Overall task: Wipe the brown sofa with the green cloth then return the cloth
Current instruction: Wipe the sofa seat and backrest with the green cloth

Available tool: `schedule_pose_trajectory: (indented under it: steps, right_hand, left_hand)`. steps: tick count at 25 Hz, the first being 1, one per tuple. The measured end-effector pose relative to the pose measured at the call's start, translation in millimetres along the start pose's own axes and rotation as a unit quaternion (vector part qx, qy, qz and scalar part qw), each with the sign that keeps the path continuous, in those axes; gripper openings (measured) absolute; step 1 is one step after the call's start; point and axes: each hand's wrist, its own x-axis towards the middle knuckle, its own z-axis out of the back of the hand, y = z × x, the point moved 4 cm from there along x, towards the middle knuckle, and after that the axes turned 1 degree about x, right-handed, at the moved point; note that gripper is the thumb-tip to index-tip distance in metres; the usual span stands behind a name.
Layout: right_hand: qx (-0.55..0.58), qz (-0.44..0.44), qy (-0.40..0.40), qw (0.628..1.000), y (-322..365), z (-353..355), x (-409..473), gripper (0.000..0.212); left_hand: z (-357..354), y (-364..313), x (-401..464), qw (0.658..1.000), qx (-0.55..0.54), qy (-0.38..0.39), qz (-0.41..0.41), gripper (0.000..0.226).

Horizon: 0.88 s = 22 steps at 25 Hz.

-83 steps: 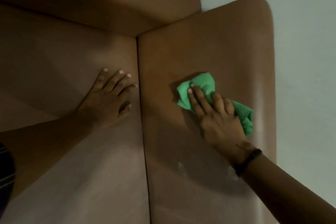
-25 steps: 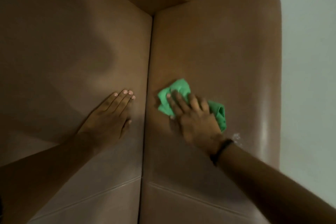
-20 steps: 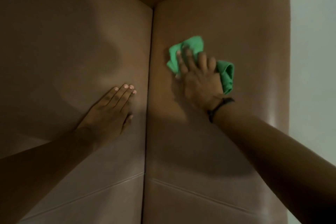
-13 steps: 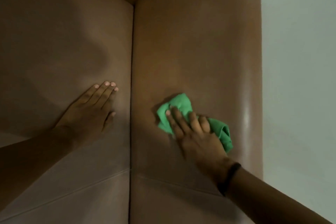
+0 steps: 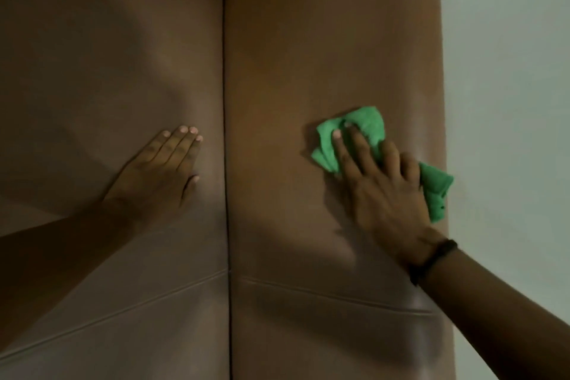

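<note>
- The right hand [image 5: 381, 191] is pressing the green cloth [image 5: 364, 129] flat against the right panel of the brown sofa [image 5: 308, 40], fingers spread over it, palm down rather than clenched.
- The cloth is lying under and just beyond the fingertips, bunched, with a tail hanging off the sofa's right edge (so unwiped surface is lying to the left and far).
- The left hand [image 5: 160, 170] is resting flat and empty on the left panel, across the seam [image 5: 225, 133].
</note>
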Motion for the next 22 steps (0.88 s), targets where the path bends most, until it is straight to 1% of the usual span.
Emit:
schedule_pose_trajectory:
  steps: [1, 2, 3, 4, 5, 6, 7, 8, 10, 11, 12, 14, 16, 17, 19, 20, 21, 22]
  right_hand:
    - [0.001, -0.057, -0.018, 0.998, 0.2, -3.2, 23.7, 0.069]
    - [-0.005, -0.078, -0.009, 0.997, 10.6, -6.3, 44.7, 0.067]
    - [0.006, -0.052, 0.016, 0.998, 26.5, -7.7, 56.5, 0.066]
    - [0.027, 0.008, 0.034, 0.999, 46.0, -11.0, 52.9, 0.065]
    - [0.04, 0.076, 0.047, 0.995, 62.1, -14.5, 36.4, 0.065]
    - [0.047, 0.108, 0.067, 0.991, 65.8, -11.1, 14.5, 0.066]
    - [0.052, 0.098, 0.078, 0.991, 57.0, -4.6, -5.8, 0.066]
    - [0.05, 0.071, 0.063, 0.994, 39.4, -0.6, -14.6, 0.066]
    - [0.009, -0.022, 0.022, 0.999, 7.5, 0.7, 7.8, 0.067]
    - [0.001, -0.065, 0.013, 0.998, 6.2, -3.3, 32.6, 0.07]
    - [0.011, -0.085, 0.005, 0.996, 18.4, -9.7, 58.2, 0.071]
    - [0.056, -0.051, 0.025, 0.997, 70.8, -20.4, 86.3, 0.066]
    - [0.1, 0.03, 0.055, 0.993, 131.2, -31.9, 67.3, 0.069]
    - [0.119, 0.038, 0.08, 0.989, 159.0, -30.1, 48.7, 0.068]
    - [0.219, -0.025, 0.118, 0.968, 211.2, -30.1, 17.1, 0.065]
    - [0.276, -0.083, 0.141, 0.947, 236.9, -31.6, 11.3, 0.064]
    - [0.326, -0.154, 0.167, 0.918, 260.8, -32.4, 12.1, 0.063]
    - [0.36, -0.223, 0.17, 0.89, 280.0, -34.1, 20.4, 0.064]
  left_hand:
    - [-0.7, 1.4, 0.6, 1.0, 0.008, -0.008, -0.006, 0.078]
    - [-0.4, 2.7, 1.4, 1.0, 0.014, -0.009, -0.009, 0.078]
    - [1.2, 2.4, 2.6, 1.0, 0.016, -0.002, -0.011, 0.078]
    - [1.8, 2.1, 3.1, 1.0, 0.01, 0.009, -0.012, 0.078]
    - [1.5, 2.7, 3.3, 1.0, 0.005, 0.009, -0.009, 0.078]
    - [2.2, 3.4, 3.8, 1.0, 0.007, 0.005, -0.006, 0.077]
    - [3.7, 3.4, 2.3, 1.0, 0.01, 0.008, -0.003, 0.077]
    - [5.6, 2.3, 0.6, 1.0, 0.009, 0.009, -0.003, 0.077]
    - [6.6, 0.0, -0.3, 1.0, 0.01, -0.012, -0.007, 0.076]
    - [5.3, 1.9, -0.4, 1.0, 0.019, -0.014, -0.003, 0.076]
    - [5.0, 5.0, 0.9, 1.0, 0.027, -0.003, 0.002, 0.076]
    - [10.5, 6.6, 2.4, 0.999, 0.014, 0.033, -0.009, 0.078]
    - [19.6, 7.6, 1.3, 0.998, 0.023, 0.049, -0.043, 0.08]
    - [28.9, 20.2, 0.7, 0.996, 0.031, 0.056, -0.057, 0.081]
    - [48.3, 65.7, -1.1, 0.996, 0.041, 0.044, -0.069, 0.082]
    - [56.7, 95.1, 0.4, 0.995, 0.055, 0.03, -0.072, 0.081]
    - [63.7, 124.8, 4.3, 0.995, 0.073, 0.018, -0.071, 0.079]
    - [68.7, 152.5, 9.5, 0.993, 0.09, 0.004, -0.07, 0.078]
